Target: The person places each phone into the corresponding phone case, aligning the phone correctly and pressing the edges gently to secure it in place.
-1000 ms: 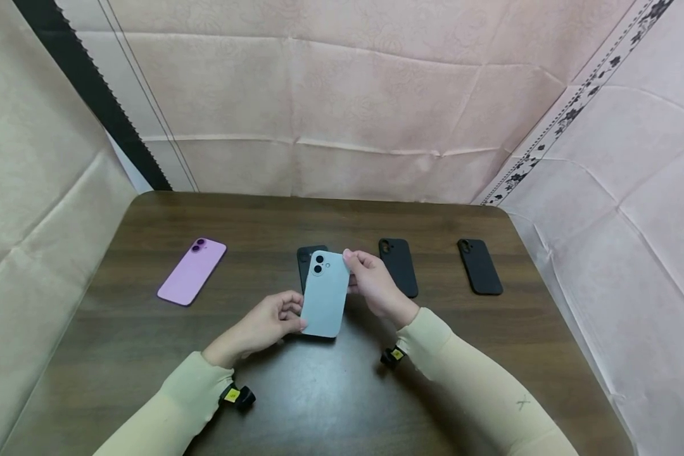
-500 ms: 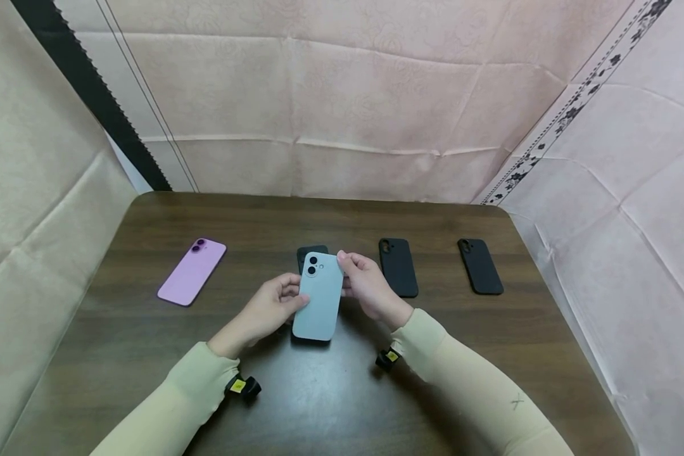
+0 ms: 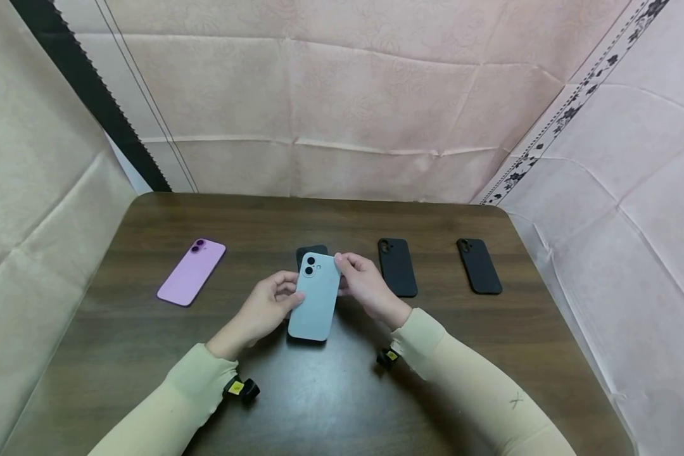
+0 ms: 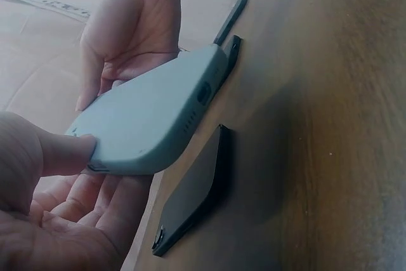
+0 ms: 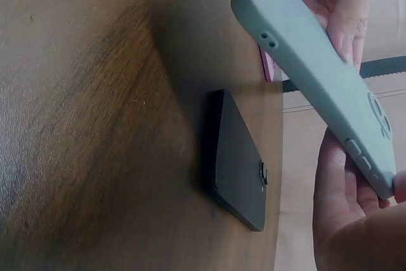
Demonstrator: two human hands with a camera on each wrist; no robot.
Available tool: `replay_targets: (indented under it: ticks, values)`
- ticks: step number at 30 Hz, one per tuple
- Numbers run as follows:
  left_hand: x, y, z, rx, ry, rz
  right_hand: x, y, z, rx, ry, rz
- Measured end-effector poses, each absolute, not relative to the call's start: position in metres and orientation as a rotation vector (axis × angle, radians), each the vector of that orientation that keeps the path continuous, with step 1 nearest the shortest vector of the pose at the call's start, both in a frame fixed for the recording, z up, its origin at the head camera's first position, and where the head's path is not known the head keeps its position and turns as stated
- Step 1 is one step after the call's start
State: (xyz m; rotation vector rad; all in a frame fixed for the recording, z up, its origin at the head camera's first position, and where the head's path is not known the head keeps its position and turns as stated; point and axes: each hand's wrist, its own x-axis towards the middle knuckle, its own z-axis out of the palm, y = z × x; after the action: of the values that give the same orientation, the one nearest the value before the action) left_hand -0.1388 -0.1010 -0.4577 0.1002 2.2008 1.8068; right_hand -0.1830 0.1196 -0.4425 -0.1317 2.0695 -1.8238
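A phone in a pale blue case [image 3: 312, 307] is held above the table with its camera side up. My left hand [image 3: 262, 307] pinches its left edge, thumb on the back and the other fingers underneath. My right hand [image 3: 370, 291] pinches the upper right corner. Rounded side buttons show on the case [image 5: 317, 71] in the right wrist view, and the port opening shows in the left wrist view. Below it lies a flat black phone [image 4: 196, 185], apart from the blue one. In the head view the held phone hides most of that black phone.
A purple phone [image 3: 190, 272] lies at the left of the brown wooden table [image 3: 342, 405]. Two black phone-shaped things with camera openings, a nearer one [image 3: 397, 269] and a farther one [image 3: 479, 266], lie to the right. Pale cloth [image 3: 365, 114] hangs behind and at both sides.
Both hands have shifted slightly left with the blue-cased phone. The left hand has moved from its lower left corner up along the left edge. The other things stay put.
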Motion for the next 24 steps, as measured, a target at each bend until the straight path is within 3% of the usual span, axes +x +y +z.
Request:
replay_targets:
  ticks: [24]
  values:
    - [-0.133,-0.113,-0.464,0.021,2.213,1.743,-0.168,0.105,-0.455,-0.157,2.133,-1.668]
